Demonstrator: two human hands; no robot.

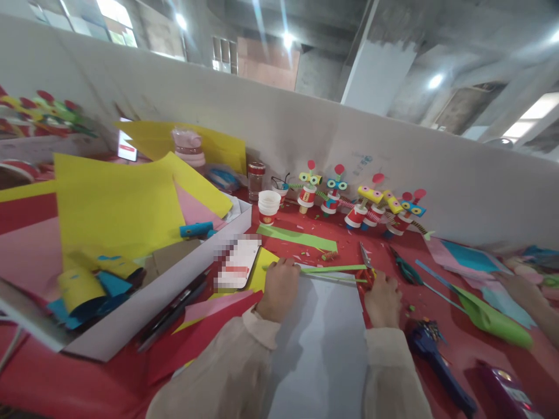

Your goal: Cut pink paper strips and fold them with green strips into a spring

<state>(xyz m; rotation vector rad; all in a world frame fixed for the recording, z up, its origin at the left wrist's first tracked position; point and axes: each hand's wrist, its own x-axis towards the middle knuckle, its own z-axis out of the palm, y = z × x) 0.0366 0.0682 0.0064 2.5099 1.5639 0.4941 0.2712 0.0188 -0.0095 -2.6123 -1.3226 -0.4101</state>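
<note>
My left hand (279,287) pinches the left end of a thin green paper strip (336,269) that lies across the top of a grey sheet (321,343). Closed around red-handled scissors (365,265), my right hand (383,299) holds the blades up at the strip's right end. Both sleeves are pale beige.
A cardboard box lid (166,291) full of yellow, pink and blue paper stands at left. Paper-cup figures (362,209) line the white partition behind a white cup (268,207) and a jar (255,179). A glue gun (437,361), green scissors (404,267) and another person's hand (524,291) are at right.
</note>
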